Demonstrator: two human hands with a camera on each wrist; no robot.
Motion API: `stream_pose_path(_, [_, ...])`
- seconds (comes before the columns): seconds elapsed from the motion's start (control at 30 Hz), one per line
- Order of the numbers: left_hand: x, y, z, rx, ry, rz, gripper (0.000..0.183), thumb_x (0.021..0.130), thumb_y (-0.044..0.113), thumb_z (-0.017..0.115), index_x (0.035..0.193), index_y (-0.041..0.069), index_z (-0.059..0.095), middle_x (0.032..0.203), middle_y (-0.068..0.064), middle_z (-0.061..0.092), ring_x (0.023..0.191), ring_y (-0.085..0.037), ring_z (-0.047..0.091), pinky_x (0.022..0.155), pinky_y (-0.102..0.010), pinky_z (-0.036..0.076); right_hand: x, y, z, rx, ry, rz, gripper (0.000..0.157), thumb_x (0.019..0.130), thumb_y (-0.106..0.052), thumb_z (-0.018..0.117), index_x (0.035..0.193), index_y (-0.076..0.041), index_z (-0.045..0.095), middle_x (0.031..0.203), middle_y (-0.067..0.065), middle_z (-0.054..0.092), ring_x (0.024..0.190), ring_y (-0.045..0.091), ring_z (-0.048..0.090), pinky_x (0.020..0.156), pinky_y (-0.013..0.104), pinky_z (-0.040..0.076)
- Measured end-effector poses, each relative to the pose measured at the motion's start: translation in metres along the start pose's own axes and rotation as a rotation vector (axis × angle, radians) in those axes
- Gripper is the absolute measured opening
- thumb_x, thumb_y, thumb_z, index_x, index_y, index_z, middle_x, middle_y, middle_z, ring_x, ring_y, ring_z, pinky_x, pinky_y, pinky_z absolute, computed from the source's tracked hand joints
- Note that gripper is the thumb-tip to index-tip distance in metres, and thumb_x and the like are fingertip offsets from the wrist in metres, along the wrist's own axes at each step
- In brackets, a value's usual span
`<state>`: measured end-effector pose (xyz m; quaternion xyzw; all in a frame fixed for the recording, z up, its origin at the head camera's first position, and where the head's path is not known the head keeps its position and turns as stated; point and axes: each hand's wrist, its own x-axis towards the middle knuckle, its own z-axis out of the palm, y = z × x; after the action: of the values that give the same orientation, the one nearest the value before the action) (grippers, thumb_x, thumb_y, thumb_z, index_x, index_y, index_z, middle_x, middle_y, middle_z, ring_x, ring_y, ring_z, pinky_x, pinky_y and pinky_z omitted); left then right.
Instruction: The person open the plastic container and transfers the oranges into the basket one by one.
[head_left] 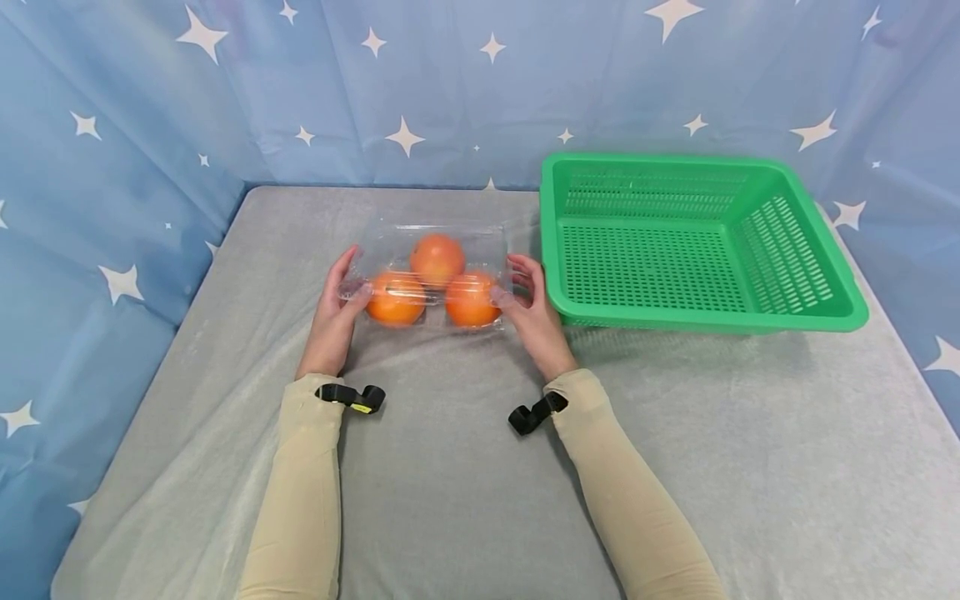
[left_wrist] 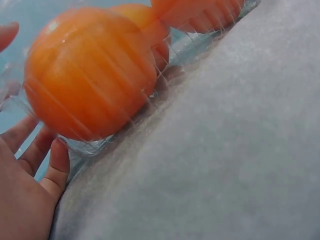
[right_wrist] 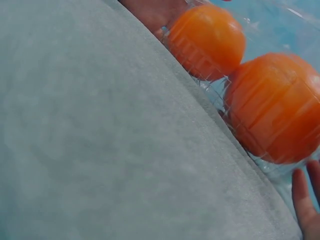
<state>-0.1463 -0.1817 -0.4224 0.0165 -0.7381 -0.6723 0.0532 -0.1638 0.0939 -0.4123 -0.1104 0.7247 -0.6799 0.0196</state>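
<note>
A clear plastic fruit box (head_left: pixel 480 237) sits on the cloth in the head view, with three oranges inside. One orange (head_left: pixel 437 257) is at the back; two more, a left one (head_left: pixel 395 300) and a right one (head_left: pixel 472 302), lie in front. My left hand (head_left: pixel 332 325) grips the box's left end, thumb over the front corner. At the opposite end my right hand (head_left: pixel 540 327) holds on likewise, its thumb by the right orange. A ridged plastic edge crosses over the front oranges. Both wrist views show oranges (left_wrist: pixel 90 75) behind ribbed clear plastic, close above the cloth.
A green slotted basket (head_left: pixel 705 323) stands to the right of the box, its left rim near my right hand. Grey cloth (head_left: pixel 435 483) covers the table. Blue curtains with white stars (head_left: pixel 450 92) hang behind and along the left side.
</note>
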Motion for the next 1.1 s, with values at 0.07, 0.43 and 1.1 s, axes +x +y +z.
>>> stream_pose_path(0.07, [0.001,-0.003,-0.001,0.001,0.007,-0.001,0.056,0.085,0.034,0.059,0.134,0.038,0.033,0.141,0.01,0.022,0.115,-0.017,0.036,0.096,-0.042,0.031,0.0,0.0,0.0,0.001,0.001,0.004,0.054,0.086,-0.026,0.06,0.132,-0.018,0.034,0.133,0.005,0.036,0.117,0.017,0.036,0.096,0.034,0.034])
stream_pose_path(0.43, [-0.004,0.008,0.001,-0.074,-0.011,0.0,0.053,0.087,0.022,0.058,0.135,0.03,0.034,0.142,0.011,0.02,0.126,-0.027,0.023,0.1,-0.045,0.025,0.008,0.022,-0.003,-0.015,0.041,0.053,0.052,0.081,-0.04,0.063,0.127,-0.032,0.04,0.122,-0.005,0.042,0.111,0.014,0.041,0.093,0.033,0.036])
stream_pose_path(1.1, [-0.004,0.009,-0.008,-0.155,-0.107,-0.086,0.054,0.09,0.029,0.052,0.137,0.04,0.028,0.079,-0.002,0.037,0.058,-0.022,0.027,0.049,-0.028,0.023,0.011,0.024,-0.002,-0.007,0.05,0.034,0.046,0.084,-0.035,0.06,0.127,-0.035,0.042,0.113,-0.002,0.044,0.101,0.015,0.044,0.09,0.033,0.037])
